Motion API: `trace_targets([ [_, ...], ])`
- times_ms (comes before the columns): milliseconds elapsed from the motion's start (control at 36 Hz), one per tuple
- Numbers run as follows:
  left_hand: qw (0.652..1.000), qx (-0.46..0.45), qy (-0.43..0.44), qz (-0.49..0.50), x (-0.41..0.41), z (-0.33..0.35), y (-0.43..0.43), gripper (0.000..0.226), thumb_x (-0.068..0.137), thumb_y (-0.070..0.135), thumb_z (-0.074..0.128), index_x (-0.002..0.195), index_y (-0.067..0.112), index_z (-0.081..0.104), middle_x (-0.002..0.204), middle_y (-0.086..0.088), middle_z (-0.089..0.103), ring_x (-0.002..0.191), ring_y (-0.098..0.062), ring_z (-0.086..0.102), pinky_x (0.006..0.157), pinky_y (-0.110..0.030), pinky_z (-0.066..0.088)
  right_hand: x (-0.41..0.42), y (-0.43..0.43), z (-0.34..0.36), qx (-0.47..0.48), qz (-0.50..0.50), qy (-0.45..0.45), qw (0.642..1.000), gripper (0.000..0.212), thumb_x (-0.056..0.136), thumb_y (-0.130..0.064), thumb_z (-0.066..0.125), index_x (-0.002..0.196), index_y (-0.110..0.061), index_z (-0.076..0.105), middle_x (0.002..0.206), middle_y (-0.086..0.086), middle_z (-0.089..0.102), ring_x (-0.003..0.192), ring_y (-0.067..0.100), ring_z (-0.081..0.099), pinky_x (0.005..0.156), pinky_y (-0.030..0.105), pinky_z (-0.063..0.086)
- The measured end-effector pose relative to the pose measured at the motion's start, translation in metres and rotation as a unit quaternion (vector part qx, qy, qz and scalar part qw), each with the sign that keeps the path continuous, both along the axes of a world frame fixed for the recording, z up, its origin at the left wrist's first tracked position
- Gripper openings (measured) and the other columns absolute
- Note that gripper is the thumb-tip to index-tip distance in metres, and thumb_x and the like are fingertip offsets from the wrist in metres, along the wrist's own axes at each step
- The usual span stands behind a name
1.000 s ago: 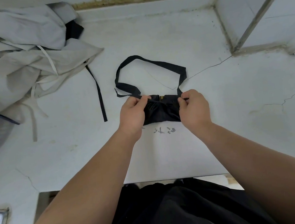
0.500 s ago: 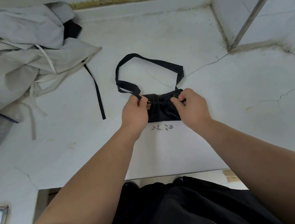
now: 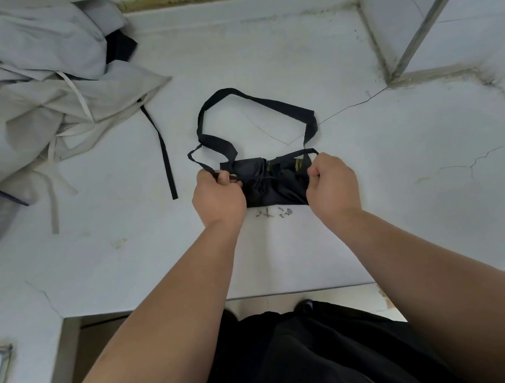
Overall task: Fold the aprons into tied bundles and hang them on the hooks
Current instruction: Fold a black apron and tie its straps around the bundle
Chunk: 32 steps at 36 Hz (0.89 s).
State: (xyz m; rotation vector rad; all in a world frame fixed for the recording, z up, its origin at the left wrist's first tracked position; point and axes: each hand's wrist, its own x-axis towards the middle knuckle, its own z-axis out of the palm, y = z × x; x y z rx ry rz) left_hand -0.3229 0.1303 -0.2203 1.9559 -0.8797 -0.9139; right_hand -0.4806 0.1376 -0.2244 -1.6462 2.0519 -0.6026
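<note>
- The black apron bundle lies folded into a compact block on the white counter, near its front edge and between the person's 2 hands.
- A thin black tie crosses the top of the bundle and gathers the cloth into creases at the middle; a bit of yellow print shows near the bundle's right end.
- The left hand is curled closed on the tie at the bundle's left end, thumb and fingers pinching it, and a short loop of the tie sticks out to the upper left of the knuckles.
- The right hand is curled into a loose fist at the bundle's right end and grips the other run of the tie, which leaves the top of the hand and stretches left across the bundle.
- The wide black neck loop lies flat on the counter beyond the bundle, joined to it at both ends.
- Small dark scribbled marks sit on the counter just in front of the bundle.
- A loose black strap lies to the left, apart from the bundle, running out from under a heap of grey aprons in the far left corner.
- A thin crack runs across the counter toward a white pillar at the far right.
- The person's black clothing fills the bottom of the view.
</note>
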Motion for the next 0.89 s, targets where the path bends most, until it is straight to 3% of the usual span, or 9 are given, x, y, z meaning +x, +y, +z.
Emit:
trace_targets([
  [139, 0.990, 0.042, -0.117, -0.064, 0.013, -0.005, 0.001, 0.019, 0.097, 0.014, 0.043, 0.079, 0.020, 0.047, 0.094, -0.001, 0.059, 0.088, -0.024, 0.054, 0.073, -0.033, 0.045, -0.003, -0.001, 0.003, 0.026, -0.020, 0.006, 0.999, 0.013, 0.094, -0.005, 0.044, 0.098, -0.006, 0.056, 0.104, 0.014, 0.060, 0.095, 0.030, 0.054, 0.077, 0.032, 0.038],
  [194, 0.991, 0.047, -0.107, -0.069, 0.019, -0.005, 0.000, 0.016, 0.098, 0.016, 0.045, 0.083, 0.016, 0.051, 0.101, -0.007, 0.059, 0.082, -0.021, 0.053, 0.064, -0.027, 0.040, -0.010, -0.003, 0.004, 0.041, -0.033, 0.019, 0.998, 0.022, 0.098, -0.012, 0.043, 0.111, -0.001, 0.057, 0.111, 0.016, 0.060, 0.104, 0.033, 0.053, 0.082, 0.033, 0.036],
  [361, 0.992, 0.041, -0.080, -0.094, 0.029, -0.001, 0.001, 0.014, 0.098, 0.023, 0.049, 0.101, 0.012, 0.058, 0.082, 0.008, 0.055, 0.080, -0.014, 0.051, 0.058, -0.021, 0.036, -0.016, 0.000, 0.004, 0.090, 0.040, 0.098, 0.990, 0.021, 0.095, -0.010, 0.036, 0.093, -0.004, 0.057, 0.097, 0.015, 0.056, 0.093, 0.030, 0.050, 0.069, 0.028, 0.027],
  [444, 0.992, 0.052, -0.062, -0.094, 0.029, 0.002, 0.000, 0.013, 0.097, 0.023, 0.049, 0.095, 0.012, 0.056, 0.076, 0.010, 0.051, 0.071, -0.011, 0.048, 0.056, -0.018, 0.035, -0.006, 0.006, 0.005, 0.118, 0.093, 0.066, 0.986, 0.033, 0.094, -0.014, 0.035, 0.121, -0.003, 0.051, 0.117, 0.014, 0.050, 0.106, 0.032, 0.048, 0.080, 0.031, 0.036],
  [500, 0.994, 0.073, 0.001, -0.080, 0.031, 0.006, -0.002, 0.015, 0.097, 0.023, 0.051, 0.092, 0.010, 0.056, 0.081, 0.005, 0.054, 0.077, -0.014, 0.051, 0.063, -0.021, 0.041, -0.005, 0.010, 0.007, 0.147, 0.138, 0.087, 0.976, 0.051, 0.094, -0.017, 0.038, 0.144, -0.007, 0.030, 0.133, 0.011, 0.041, 0.117, 0.031, 0.042, 0.095, 0.034, 0.036],
  [583, 0.965, 0.085, 0.245, -0.036, 0.037, 0.016, -0.003, 0.011, 0.097, 0.013, 0.052, 0.094, 0.005, 0.058, 0.104, -0.009, 0.065, 0.099, -0.023, 0.062, 0.087, -0.035, 0.054, -0.009, 0.012, 0.008, 0.147, 0.184, 0.119, 0.964, 0.067, 0.090, -0.013, 0.047, 0.149, -0.010, 0.017, 0.138, 0.011, 0.036, 0.121, 0.031, 0.039, 0.100, 0.035, 0.035],
  [667, 0.921, 0.084, 0.380, -0.020, 0.043, 0.023, -0.001, 0.017, 0.098, 0.004, 0.048, 0.106, -0.003, 0.061, 0.104, -0.013, 0.068, 0.095, -0.023, 0.067, 0.079, -0.034, 0.059, -0.013, 0.010, 0.005, 0.129, 0.172, 0.072, 0.974, 0.065, 0.087, -0.010, 0.049, 0.147, -0.011, 0.024, 0.131, 0.009, 0.041, 0.118, 0.030, 0.043, 0.091, 0.032, 0.039],
  [750, 0.899, 0.081, 0.430, 0.018, 0.048, 0.023, 0.003, 0.018, 0.095, 0.001, 0.053, 0.108, -0.008, 0.062, 0.102, -0.016, 0.069, 0.090, -0.022, 0.069, 0.072, -0.028, 0.059, -0.016, 0.007, 0.001, 0.065, 0.147, 0.031, 0.986, 0.052, 0.089, -0.018, 0.055, 0.138, -0.011, 0.041, 0.124, 0.008, 0.049, 0.114, 0.025, 0.048, 0.084, 0.026, 0.036],
  [889, 0.889, 0.072, 0.445, 0.087, 0.049, 0.033, 0.006, 0.007, 0.090, 0.002, 0.060, 0.084, 0.002, 0.065, 0.076, -0.006, 0.067, 0.072, -0.013, 0.065, 0.053, -0.016, 0.053, -0.013, 0.006, 0.011, -0.044, 0.110, -0.047, 0.992, 0.035, 0.092, -0.032, 0.059, 0.119, -0.010, 0.059, 0.112, 0.001, 0.060, 0.105, 0.017, 0.054, 0.080, 0.017, 0.033],
])
